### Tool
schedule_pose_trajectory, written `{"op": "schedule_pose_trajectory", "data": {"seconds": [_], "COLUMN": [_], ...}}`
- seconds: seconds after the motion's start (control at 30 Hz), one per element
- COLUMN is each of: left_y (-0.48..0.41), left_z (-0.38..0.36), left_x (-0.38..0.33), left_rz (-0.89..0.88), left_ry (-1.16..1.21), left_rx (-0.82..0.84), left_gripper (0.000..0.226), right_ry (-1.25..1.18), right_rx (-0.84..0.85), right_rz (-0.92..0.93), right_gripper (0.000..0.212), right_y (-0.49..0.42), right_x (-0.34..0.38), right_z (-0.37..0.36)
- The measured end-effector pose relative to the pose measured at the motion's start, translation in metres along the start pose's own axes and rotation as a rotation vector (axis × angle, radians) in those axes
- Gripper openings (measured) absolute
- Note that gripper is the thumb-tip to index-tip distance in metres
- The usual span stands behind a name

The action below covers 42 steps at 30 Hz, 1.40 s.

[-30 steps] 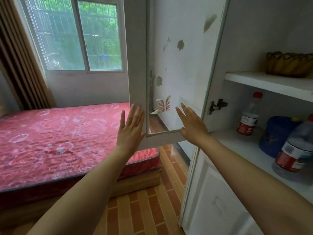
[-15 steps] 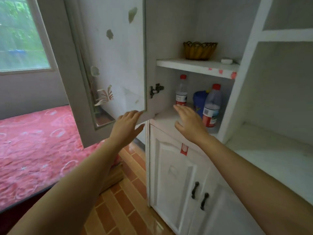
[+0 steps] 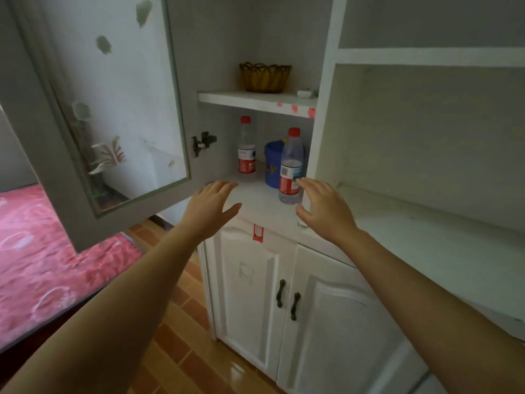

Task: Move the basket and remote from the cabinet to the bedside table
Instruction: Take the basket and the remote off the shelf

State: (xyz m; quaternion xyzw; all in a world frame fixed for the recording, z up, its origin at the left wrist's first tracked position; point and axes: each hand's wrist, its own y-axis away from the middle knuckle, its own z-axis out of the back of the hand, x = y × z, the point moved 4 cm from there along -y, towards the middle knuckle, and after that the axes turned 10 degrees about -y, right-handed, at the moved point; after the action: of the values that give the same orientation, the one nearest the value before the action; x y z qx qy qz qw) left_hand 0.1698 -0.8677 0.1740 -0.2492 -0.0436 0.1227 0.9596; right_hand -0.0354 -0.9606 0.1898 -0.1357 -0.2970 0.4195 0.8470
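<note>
A brown woven basket (image 3: 265,77) stands on the upper shelf (image 3: 250,100) of the white cabinet. To its right on that shelf lies a small white object (image 3: 306,93), probably the remote. My left hand (image 3: 211,207) is open, palm down, at the front edge of the lower shelf. My right hand (image 3: 324,207) is open too, just right of a red-capped bottle and apart from it. Both hands are well below the basket and hold nothing.
The glass cabinet door (image 3: 93,109) is swung open to the left. On the lower shelf stand two red-capped water bottles (image 3: 246,149) (image 3: 290,166) and a blue cup (image 3: 272,163). Shut doors with dark handles (image 3: 287,298) are below. A red bed (image 3: 42,263) lies left.
The view has swung from the bed and window to the cabinet's inside. Both hands left the door and moved right, to the lower shelf's front edge.
</note>
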Motion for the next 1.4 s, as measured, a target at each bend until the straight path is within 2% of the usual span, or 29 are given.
{"op": "schedule_pose_trajectory", "data": {"seconds": [0.27,0.67,0.8,1.4], "left_y": [-0.018,-0.06,-0.075,-0.111], "left_z": [0.007,0.034,0.038,0.04], "left_x": [-0.007,-0.018,-0.012,0.052], "left_rz": [0.028,0.027,-0.021,-0.341], "left_ry": [0.011,0.053,0.057,0.219], "left_rx": [-0.026,-0.181,-0.207,-0.199], "left_gripper": [0.05,0.046,0.046,0.043], "right_ry": [0.024,-0.005,0.007,0.246], "right_rx": [-0.001,-0.07,-0.074,-0.217], "right_rz": [0.054,0.108,0.1,-0.248], "right_gripper": [0.05,0.055,0.049,0.051], "right_y": [-0.006,-0.037,-0.048,-0.045], "right_x": [-0.005,-0.001,0.003,0.063], "right_z": [0.01,0.022,0.02,-0.01]}}
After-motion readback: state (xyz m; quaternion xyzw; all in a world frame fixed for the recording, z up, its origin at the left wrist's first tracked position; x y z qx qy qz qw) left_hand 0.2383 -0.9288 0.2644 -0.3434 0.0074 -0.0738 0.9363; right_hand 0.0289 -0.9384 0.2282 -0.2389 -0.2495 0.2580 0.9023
